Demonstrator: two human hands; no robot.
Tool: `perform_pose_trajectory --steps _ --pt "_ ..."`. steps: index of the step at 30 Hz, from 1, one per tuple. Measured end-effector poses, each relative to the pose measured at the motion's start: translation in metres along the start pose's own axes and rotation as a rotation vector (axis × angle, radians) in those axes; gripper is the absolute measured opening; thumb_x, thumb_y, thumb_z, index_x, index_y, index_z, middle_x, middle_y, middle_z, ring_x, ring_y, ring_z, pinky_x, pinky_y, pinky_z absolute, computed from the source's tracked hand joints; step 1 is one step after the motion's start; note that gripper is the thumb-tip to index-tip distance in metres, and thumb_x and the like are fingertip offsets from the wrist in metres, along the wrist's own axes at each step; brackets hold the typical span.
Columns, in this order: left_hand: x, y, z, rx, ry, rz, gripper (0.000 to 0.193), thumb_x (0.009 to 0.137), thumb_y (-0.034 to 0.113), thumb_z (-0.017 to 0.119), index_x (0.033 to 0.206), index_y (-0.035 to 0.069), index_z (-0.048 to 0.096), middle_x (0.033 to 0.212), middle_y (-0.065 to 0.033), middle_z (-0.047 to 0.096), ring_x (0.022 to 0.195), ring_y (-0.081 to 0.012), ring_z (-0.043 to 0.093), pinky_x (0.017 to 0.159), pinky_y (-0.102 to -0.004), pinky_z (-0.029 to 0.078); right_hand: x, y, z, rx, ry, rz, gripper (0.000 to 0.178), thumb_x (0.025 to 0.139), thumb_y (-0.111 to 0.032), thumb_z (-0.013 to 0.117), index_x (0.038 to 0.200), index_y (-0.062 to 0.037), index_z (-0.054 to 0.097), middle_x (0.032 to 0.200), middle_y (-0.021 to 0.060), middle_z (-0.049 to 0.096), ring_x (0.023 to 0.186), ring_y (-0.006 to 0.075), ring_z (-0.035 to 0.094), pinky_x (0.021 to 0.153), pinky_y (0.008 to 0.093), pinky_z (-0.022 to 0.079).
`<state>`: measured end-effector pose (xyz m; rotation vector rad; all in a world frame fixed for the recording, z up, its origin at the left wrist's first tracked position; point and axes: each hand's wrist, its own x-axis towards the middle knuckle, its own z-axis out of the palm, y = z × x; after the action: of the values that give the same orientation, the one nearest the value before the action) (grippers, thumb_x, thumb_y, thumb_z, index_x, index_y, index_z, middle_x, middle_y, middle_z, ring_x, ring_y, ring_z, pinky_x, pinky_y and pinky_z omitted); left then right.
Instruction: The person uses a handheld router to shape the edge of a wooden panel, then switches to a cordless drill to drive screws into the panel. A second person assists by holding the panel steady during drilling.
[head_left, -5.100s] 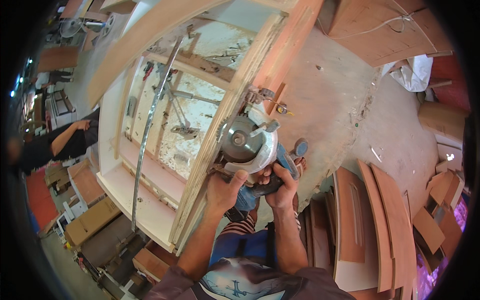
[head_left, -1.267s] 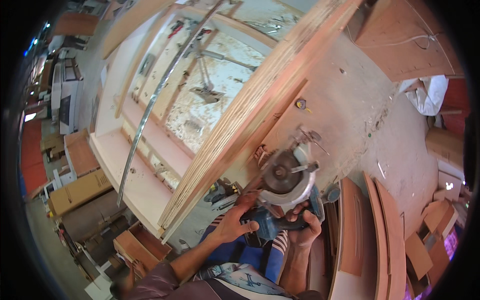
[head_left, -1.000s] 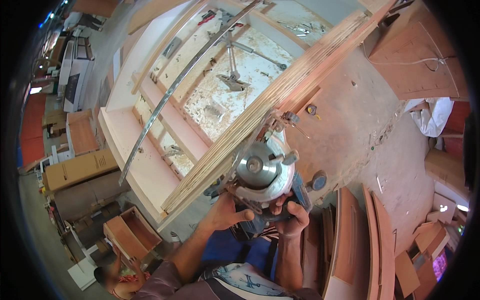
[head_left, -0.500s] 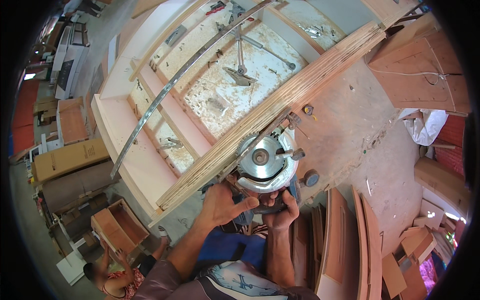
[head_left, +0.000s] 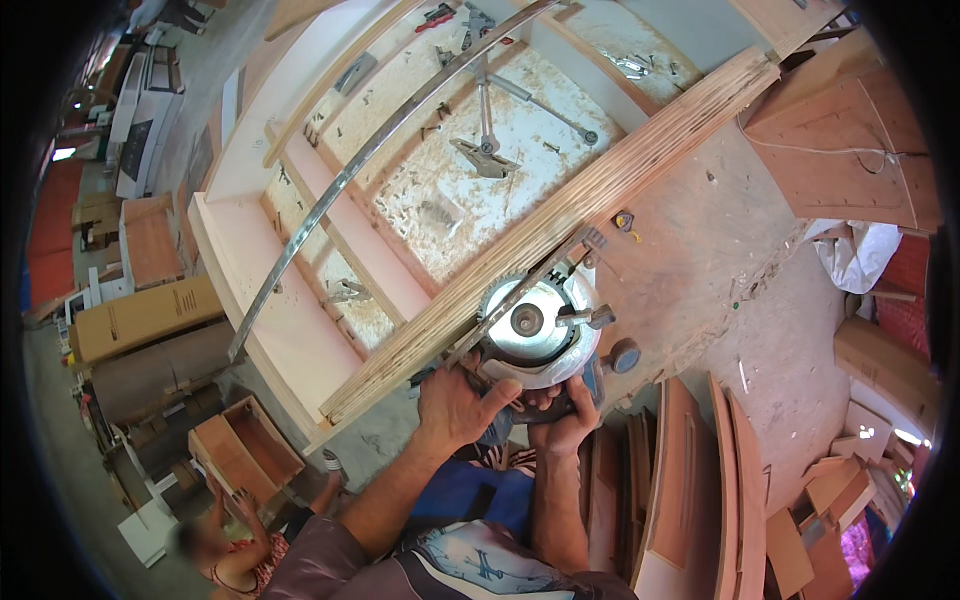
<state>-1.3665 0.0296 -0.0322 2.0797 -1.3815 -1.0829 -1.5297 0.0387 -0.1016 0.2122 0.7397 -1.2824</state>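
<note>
A circular saw [head_left: 528, 318] with a round toothed blade [head_left: 500, 285] sits against the near edge of a thick layered plywood strip [head_left: 600, 190]. My left hand [head_left: 455, 408] grips the saw's near left side, its thumb resting by the guard and its other fingers partly hidden. Fingers of my right hand [head_left: 563, 412] are curled around the saw's near end, close to the handle. The saw's flat base plate [head_left: 520, 290] lies along the strip. Whether the blade touches the wood I cannot tell.
Beyond the strip is a wooden frame with compartments [head_left: 390, 270], holding screws, hinges and sawdust. A long curved metal strip [head_left: 340, 185] crosses it. Wooden panels [head_left: 680, 480] stand near my right side. At lower left, a person [head_left: 235, 545] handles a drawer box [head_left: 245, 450].
The whole view has shifted slightly. Both hands keep their hold on the circular saw, which stays beside the plywood strip.
</note>
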Motion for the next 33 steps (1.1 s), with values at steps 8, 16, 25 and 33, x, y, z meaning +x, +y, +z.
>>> perform_pose_trajectory --steps 8,16,25,33 --pt "0.001 0.011 -0.010 -0.074 -0.049 -0.012 0.089 0.093 0.080 0.063 0.128 -0.001 0.069 0.115 -0.0199 0.076 0.111 -0.0389 0.073 0.095 -0.0488 0.056 -0.002 0.004 0.007 0.015 0.020 0.006 0.021 0.101 -0.020 0.060 0.097 0.0007 0.061 0.075 0.0075 0.058 0.064 0.0197 0.057 0.064 0.0352 0.049" --pt "0.004 0.001 -0.012 0.032 -0.016 0.068 0.084 0.096 0.077 0.061 0.128 -0.001 0.069 0.114 -0.0204 0.076 0.110 -0.0393 0.073 0.095 -0.0486 0.055 -0.001 0.005 0.019 -0.047 -0.002 -0.051 0.023 0.101 -0.023 0.063 0.099 -0.0005 0.061 0.075 0.0061 0.058 0.063 0.0192 0.056 0.062 0.0348 0.049" --pt "0.000 0.005 -0.009 -0.069 -0.019 0.052 0.083 0.096 0.076 0.063 0.126 -0.001 0.070 0.112 -0.0189 0.076 0.107 -0.0351 0.074 0.092 -0.0462 0.056 0.002 0.003 0.014 -0.035 -0.044 -0.066 0.024 0.100 -0.023 0.067 0.102 0.0003 0.061 0.073 0.0069 0.057 0.058 0.0198 0.057 0.058 0.0360 0.051" --pt "0.004 -0.016 -0.007 0.005 0.043 0.088 0.083 0.095 0.077 0.063 0.116 -0.002 0.073 0.106 -0.0163 0.077 0.101 -0.0315 0.074 0.088 -0.0435 0.057 0.003 0.012 0.012 0.042 -0.090 -0.080 0.025 0.100 -0.024 0.067 0.098 0.0002 0.060 0.072 0.0076 0.057 0.057 0.0197 0.057 0.056 0.0356 0.050"
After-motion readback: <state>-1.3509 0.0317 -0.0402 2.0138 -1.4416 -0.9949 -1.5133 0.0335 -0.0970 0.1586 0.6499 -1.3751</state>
